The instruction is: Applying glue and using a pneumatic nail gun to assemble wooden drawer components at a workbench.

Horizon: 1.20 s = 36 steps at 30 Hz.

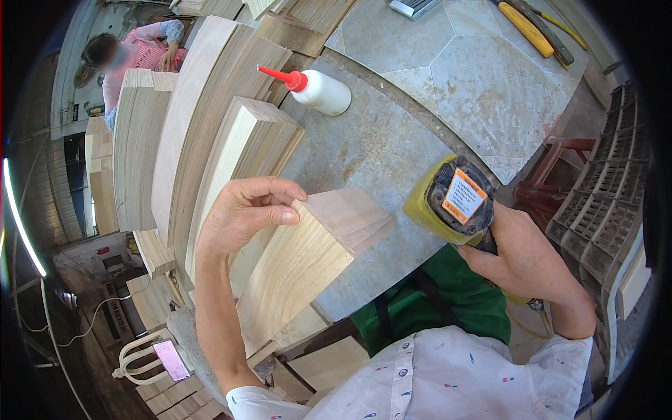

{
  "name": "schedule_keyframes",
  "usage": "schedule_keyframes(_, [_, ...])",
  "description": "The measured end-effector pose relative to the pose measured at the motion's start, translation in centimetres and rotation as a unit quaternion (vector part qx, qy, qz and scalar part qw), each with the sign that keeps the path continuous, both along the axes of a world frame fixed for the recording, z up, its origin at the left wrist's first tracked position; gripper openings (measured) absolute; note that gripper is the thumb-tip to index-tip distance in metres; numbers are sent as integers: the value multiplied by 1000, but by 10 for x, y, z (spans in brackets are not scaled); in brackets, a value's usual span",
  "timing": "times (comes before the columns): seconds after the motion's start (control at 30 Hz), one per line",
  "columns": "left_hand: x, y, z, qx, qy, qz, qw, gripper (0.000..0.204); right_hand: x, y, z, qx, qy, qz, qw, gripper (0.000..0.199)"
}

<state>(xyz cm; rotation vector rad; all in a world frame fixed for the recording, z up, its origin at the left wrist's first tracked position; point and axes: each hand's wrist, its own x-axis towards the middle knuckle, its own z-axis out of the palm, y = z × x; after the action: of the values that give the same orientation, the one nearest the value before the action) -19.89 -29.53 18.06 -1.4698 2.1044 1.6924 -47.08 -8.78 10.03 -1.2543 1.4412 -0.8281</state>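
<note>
My right hand (525,255) is wrapped round the handle of a yellow-green nail gun (428,199), which has a black cap with an orange-and-white label and a hose fitting below the grip. The tool is held over the table, to the right of a pale curved wooden piece (301,273); its nose is hidden. My left hand (241,210) pinches the top corner of that wooden piece between thumb and fingers. The piece stands at the table's near edge, with a greyish board (350,213) meeting it at the corner. A white glue bottle (327,93) with a red nozzle lies beyond.
Tall stacks of curved boards (199,119) line the left side. Yellow-handled pliers (528,31) and a strip of metal staples (414,7) lie at the back. A slatted crate (602,168) stands at right. Another person (143,52) is at the far left.
</note>
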Motion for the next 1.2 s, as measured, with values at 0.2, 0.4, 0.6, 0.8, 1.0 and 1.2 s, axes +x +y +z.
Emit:
schedule_keyframes(0.2, [-13, 10, -1, -16, 1, -14, 1000, 24, -8, 9, -2, -27, 23, -3, 999, 34])
schedule_keyframes(0.4, [7, 14, -1, 11, 89, -4, 996, 27, 1, -7, 20, 16, 88, 23, 996, 37])
schedule_keyframes(0.6, [10, 19, -24, -57, 138, -22, 988, 33, 6, 4, 60, 57, 64, -45, 995, 29])
schedule_keyframes(0.8, [37, 25, -30, -144, 61, 13, 988, 38, 45, -34, 144, -20, 78, -41, 996, 27])
schedule_keyframes(1.0, [28, 33, -42, -115, 144, 42, 982, 35, 73, -57, 181, -27, 150, 64, 986, 27])
schedule_keyframes(1.2, [28, 31, -48, -121, 158, 46, 979, 34, 82, -73, 175, -6, 184, 98, 978, 29])
